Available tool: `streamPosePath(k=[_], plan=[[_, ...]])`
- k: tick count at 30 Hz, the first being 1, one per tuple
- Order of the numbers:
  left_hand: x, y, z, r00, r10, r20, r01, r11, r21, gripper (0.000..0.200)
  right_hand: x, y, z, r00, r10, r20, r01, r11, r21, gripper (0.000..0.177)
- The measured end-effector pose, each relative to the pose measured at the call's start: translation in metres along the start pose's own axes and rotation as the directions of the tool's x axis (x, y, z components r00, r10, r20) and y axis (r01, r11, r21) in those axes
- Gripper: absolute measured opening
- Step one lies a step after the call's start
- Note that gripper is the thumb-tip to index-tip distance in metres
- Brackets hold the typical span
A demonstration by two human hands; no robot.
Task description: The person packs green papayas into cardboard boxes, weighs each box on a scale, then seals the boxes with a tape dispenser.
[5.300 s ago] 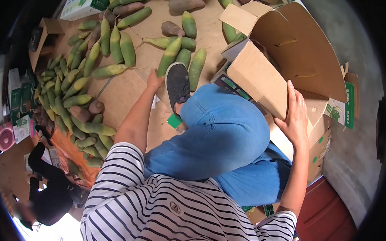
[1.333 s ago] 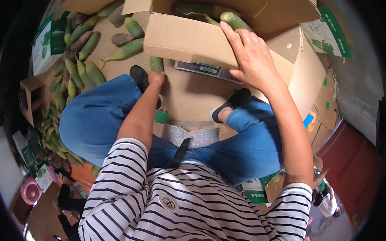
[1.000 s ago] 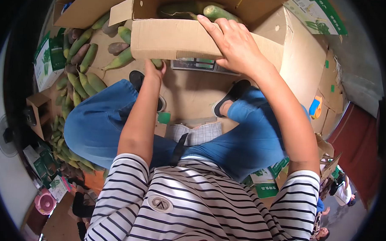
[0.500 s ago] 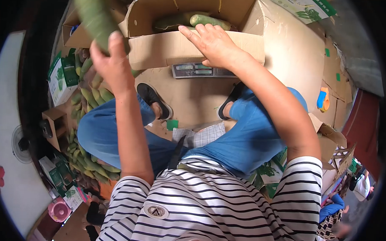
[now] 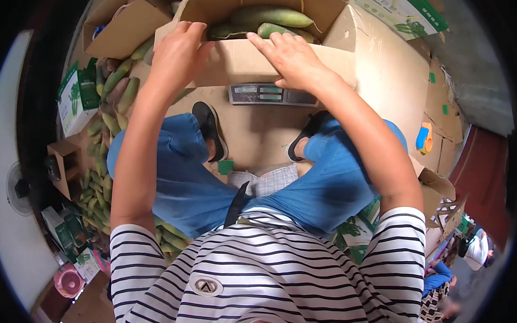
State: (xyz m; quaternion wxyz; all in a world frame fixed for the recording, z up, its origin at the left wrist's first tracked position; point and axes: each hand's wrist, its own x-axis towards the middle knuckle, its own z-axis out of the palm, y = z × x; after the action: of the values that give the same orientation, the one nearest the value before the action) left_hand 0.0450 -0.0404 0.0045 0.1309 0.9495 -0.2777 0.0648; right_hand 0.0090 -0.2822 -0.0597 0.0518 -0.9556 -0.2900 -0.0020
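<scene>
Left grip [image 5: 181, 52]: loosely curled at flap's left end; cannot tell if clamped
Right grip [image 5: 293, 60]: half open, spread over flap's edge
Long green radishes [image 5: 270, 16]: inside open brown cardboard box [image 5: 337, 60], top centre, partly behind near flap [image 5: 236, 63]
Below flap: grey digital scale [image 5: 272, 95], partly covered
Right: orange-and-blue tape dispenser [image 5: 424, 139]
Labels: white-and-green printed carton [image 5: 401, 16], upper right, lettering too small to read

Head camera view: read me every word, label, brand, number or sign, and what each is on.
No text here reads clearly enough to quote.
Green-and-white carton at upper right: printing too small.
Digital scale panel: markings too blurred.
Shirt badge: angular emblem, no sure letter.
Green-and-white carton at left: print too small.
</scene>
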Motion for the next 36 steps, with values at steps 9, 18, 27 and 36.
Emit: streamPosePath(k=[9,18,27,36], plan=[[0.018,0.011,0.006,0.973,0.058,0.224,-0.091,0.986,0.138,0.033,-0.001,0.006,0.0,0.995,-0.062,-0.08,0.066,0.997,0.039,0.1],[0.018,0.018,0.003,0.973,0.091,0.211,-0.121,0.984,0.134,0.038,-0.005,0.007,-0.05,0.924,0.144,-0.354,-0.086,0.981,0.174,0.03],[0.016,0.021,0.003,0.968,0.139,0.209,-0.167,0.978,0.127,0.035,-0.003,0.003,-0.05,0.965,0.162,-0.206,-0.144,0.984,0.102,0.031],[0.022,0.034,-0.005,0.969,0.213,0.123,-0.217,0.976,0.017,0.032,-0.032,0.003,-0.132,0.578,0.126,-0.806,0.25,0.913,0.321,0.045]])
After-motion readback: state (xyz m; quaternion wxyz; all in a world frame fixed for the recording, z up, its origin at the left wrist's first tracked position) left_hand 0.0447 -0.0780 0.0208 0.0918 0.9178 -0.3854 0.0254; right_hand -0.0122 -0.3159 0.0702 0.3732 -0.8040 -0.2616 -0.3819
